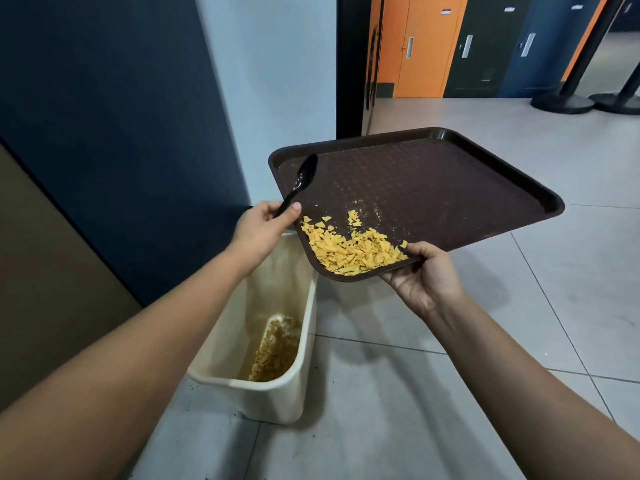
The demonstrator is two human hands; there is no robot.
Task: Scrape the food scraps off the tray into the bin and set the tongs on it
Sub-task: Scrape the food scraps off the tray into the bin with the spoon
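- Head view: I take the tray point(433, 188) as my landmark. My right hand point(424, 275) grips its near edge, thumb curled over the rim and fingers underneath, so the tray is tilted with its near left corner lowest.
- Head view: the food scraps point(349, 251), yellow flakes, lie heaped in that low near corner, just beside my right thumb. A few crumbs trail up the tray floor beyond the heap.
- Head view: my left hand point(265, 226) sits at the tray's left edge, fingers and thumb pinched round the handle of the black tongs point(301, 183). Only one spoon-shaped blade shows; I cannot tell whether a second arm lies behind it.
- Head view: the tongs' long axis runs from my left hand up and away over the tray's far left part, so the blade lies beyond the heap, with the scraps between it and the low corner. I judge that this is the relation that matters: a pull of the blade back toward me would drive the flakes over the corner.
- Head view: the bin point(277, 386) stands on the floor below and to the left of the low corner, open, with earlier scraps at its bottom. The corner seems to overhang the bin's far right rim only just, so I would watch for flakes spilling onto the tiles.
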